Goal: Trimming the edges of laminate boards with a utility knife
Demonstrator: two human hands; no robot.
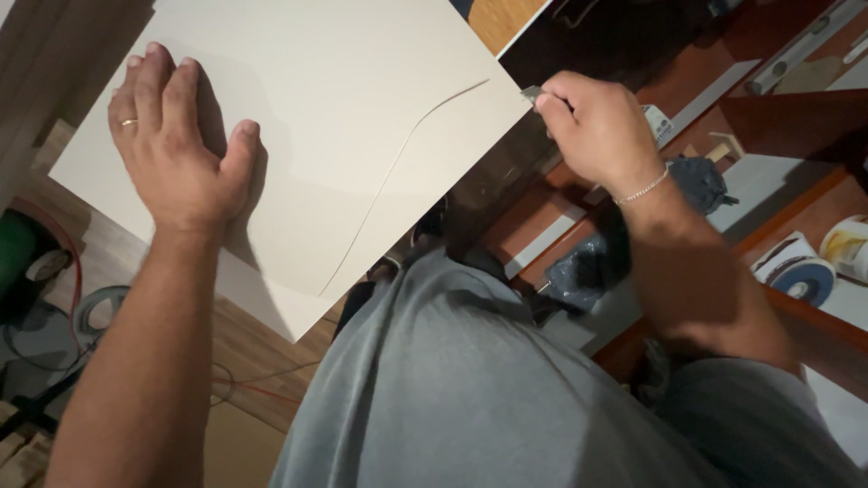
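The left hand (176, 145) lies flat on a white panel (362, 81), fingers (158, 77) together and stretched out, thumb spread to the side, a ring on one finger. The right hand (597, 126) is at the panel's edge, its fingers pinched on a small metal blade (532, 92) whose tip touches that edge. A thin curl of trim (398, 167) runs across the panel from near the blade toward the lower edge, between the two hands. A chain bracelet (644, 190) circles the right wrist. Beyond the right fingers lie tape rolls (805, 276).
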